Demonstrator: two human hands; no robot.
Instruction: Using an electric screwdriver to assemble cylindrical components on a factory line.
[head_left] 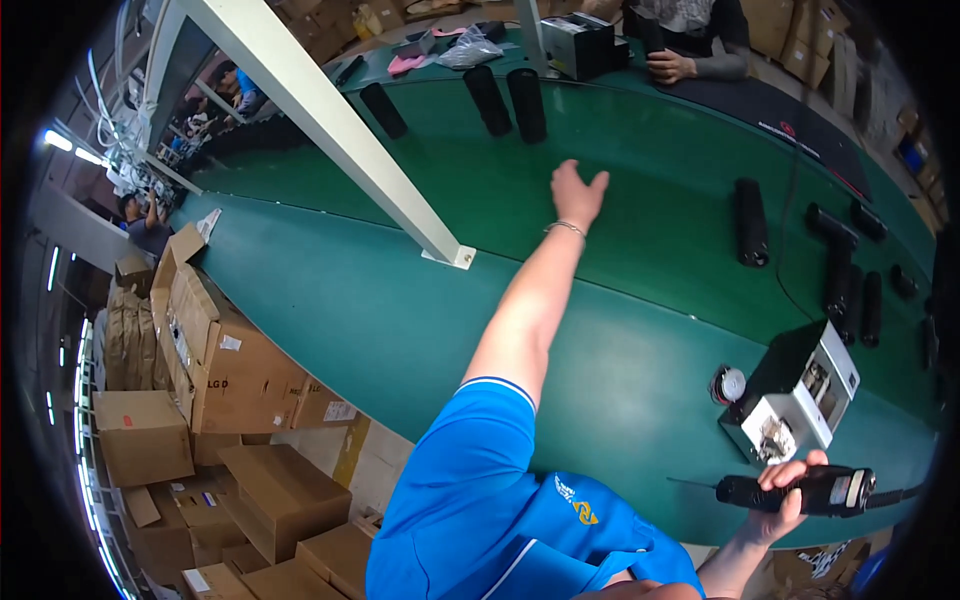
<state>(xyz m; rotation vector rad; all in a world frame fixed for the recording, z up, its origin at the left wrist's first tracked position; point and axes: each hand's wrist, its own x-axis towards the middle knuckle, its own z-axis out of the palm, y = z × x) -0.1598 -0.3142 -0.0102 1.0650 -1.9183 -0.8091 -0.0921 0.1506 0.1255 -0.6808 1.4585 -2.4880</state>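
My left hand (578,195) is stretched far out over the green conveyor belt (660,235), its fingers apart and nothing in it. The closest things to it are two black cylinders (526,105) standing beyond the fingertips, apart from the hand. At the lower right my right hand (783,497) is wrapped round a black electric screwdriver (846,492), whose thin bit points left and whose cable runs off to the right. Just beyond that hand sits a black and silver box (800,395), which looks like a screw feeder. A small round part (727,385) lies beside it.
A white post (330,125) slants across the left and is bolted at the belt's edge. Several black cylinders (750,222) are on the belt at right. Across it, a person's hand (670,67) rests near a black mat (770,120). Cardboard boxes (250,375) crowd the left floor.
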